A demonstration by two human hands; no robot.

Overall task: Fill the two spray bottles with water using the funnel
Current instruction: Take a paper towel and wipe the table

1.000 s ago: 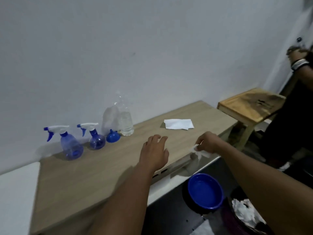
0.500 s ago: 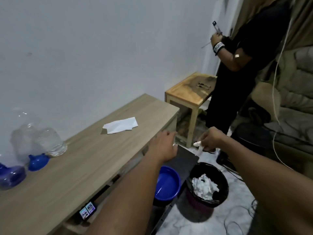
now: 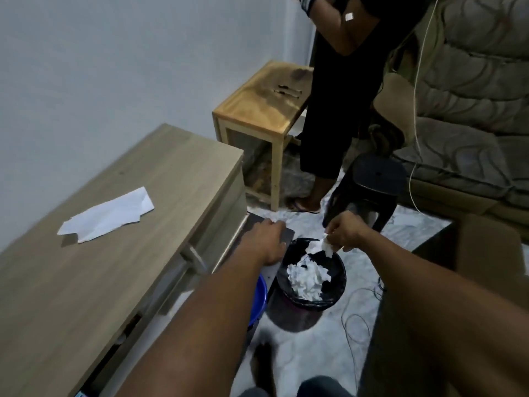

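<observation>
Right hand (image 3: 345, 233): above the far rim of the bin, thumb and fingertips pinched narrow on a crumpled white tissue wad (image 3: 326, 248) dangling just under the knuckles.
Left hand (image 3: 264, 243): palm down over a dark flat panel (image 3: 287, 234), fingers loosely bent and foreshortened, nothing seen in them; contact with the panel not clear.
Bin (image 3: 339, 285): black, round, bag-lined, on the pale floor just right of the panel, directly beneath the held wad.
Bin contents: a heap of crumpled white tissues (image 3: 307, 279).
Blue basin (image 3: 259, 302): on the floor left of the bin, mostly hidden under the left forearm and the panel.
Spray bottles and funnel: outside the frame, place not tellable.
Desk (image 3: 86, 282): light wood grain, along the white wall at left.
Folded white tissue (image 3: 108, 217): flat on the desk top, well apart from both hands.
Wooden stool (image 3: 257, 110): beyond the desk's end, against the wall; small dark items (image 3: 287, 91) on top, too blurred to name.
Second person (image 3: 337, 110): in black, standing just right of the wooden stool.
Black plastic stool (image 3: 375, 173): between the second person and the sofa, beyond the right hand.
Sofa (image 3: 472, 124): grey-brown, patterned, at right; thin white cable (image 3: 416, 96) hanging across its front.
Brown box (image 3: 492, 247): cardboard-like, near the sofa's front at the right edge.
Floor cables (image 3: 355, 319): thin dark loops right of the bin.
</observation>
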